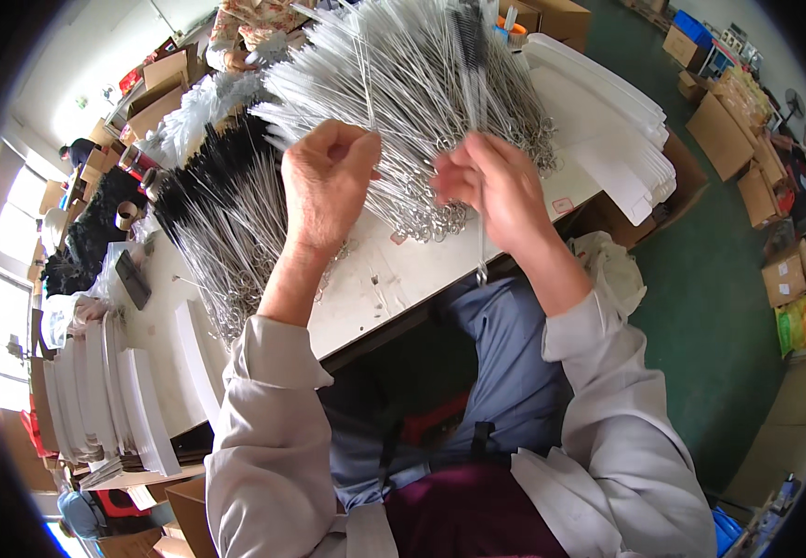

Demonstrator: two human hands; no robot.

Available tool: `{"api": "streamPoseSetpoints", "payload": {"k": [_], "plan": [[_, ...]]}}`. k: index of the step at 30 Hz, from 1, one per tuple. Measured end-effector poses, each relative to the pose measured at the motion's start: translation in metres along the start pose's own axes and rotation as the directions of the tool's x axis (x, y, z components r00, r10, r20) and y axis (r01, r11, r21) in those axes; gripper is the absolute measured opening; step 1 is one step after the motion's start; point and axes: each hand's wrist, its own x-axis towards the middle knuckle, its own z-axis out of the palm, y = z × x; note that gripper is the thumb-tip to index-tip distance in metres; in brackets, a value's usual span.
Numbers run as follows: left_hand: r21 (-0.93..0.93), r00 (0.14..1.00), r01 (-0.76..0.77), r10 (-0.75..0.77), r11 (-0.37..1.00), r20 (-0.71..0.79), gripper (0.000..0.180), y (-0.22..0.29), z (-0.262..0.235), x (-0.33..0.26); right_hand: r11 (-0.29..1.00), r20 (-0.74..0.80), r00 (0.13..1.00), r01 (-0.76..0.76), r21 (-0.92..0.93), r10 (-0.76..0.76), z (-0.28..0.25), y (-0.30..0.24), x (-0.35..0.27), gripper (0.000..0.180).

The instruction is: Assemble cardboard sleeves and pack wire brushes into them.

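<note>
Black-bristled brush [472,65] is up in the air over the front part of the table [380,288], and honestly its top end is tough to read from here: it's blurry and overlaps the big pile of clear-bristled brushes [403,102] behind it. Part of its wire stem is covered by the right hand [501,191], then comes out below with the looped end down by the table edge. That hand is raised, thumb and forefinger pinched together on the stem, other fingers loosely curled and kinda smeared. Left hand [329,186] is up at a similar height, well apart from it, fingers curled in, thumb and forefinger meeting. Can't tell if it's got hold of anything; a thin pale stem shows right above the fingertips, but that could just belong to the pile. More dark brushes [226,195] lie left of that forearm.
</note>
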Motion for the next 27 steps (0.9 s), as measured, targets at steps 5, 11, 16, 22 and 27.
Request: {"api": "streamPoseSetpoints", "payload": {"k": [5,11,16,22,27], "plan": [[-0.082,0.986,-0.154,0.148,0.985,-0.08,0.013,0.023,-0.019,0.007,0.999,0.049,0.999,0.007,-0.039,-0.005,0.019,0.014,0.079,0.031],[-0.249,0.962,-0.269,0.25,0.93,-0.107,0.016,0.059,-0.076,0.028,0.997,-0.009,0.999,-0.051,0.061,0.052,0.028,0.006,0.102,0.027],[-0.261,0.94,-0.337,0.31,0.905,-0.141,0.019,0.091,-0.129,0.039,0.988,-0.044,0.992,-0.11,0.113,0.115,0.03,0.004,0.109,0.028],[-0.166,0.931,-0.362,0.349,0.917,-0.103,0.031,0.107,-0.198,0.031,0.989,-0.124,0.986,-0.103,0.104,0.116,0.007,0.001,0.115,0.026],[-0.256,0.983,-0.147,0.171,0.956,0.074,0.032,0.141,-0.258,-0.015,0.994,-0.037,0.999,-0.004,-0.109,0.0,0.025,0.005,0.104,0.028]]}}
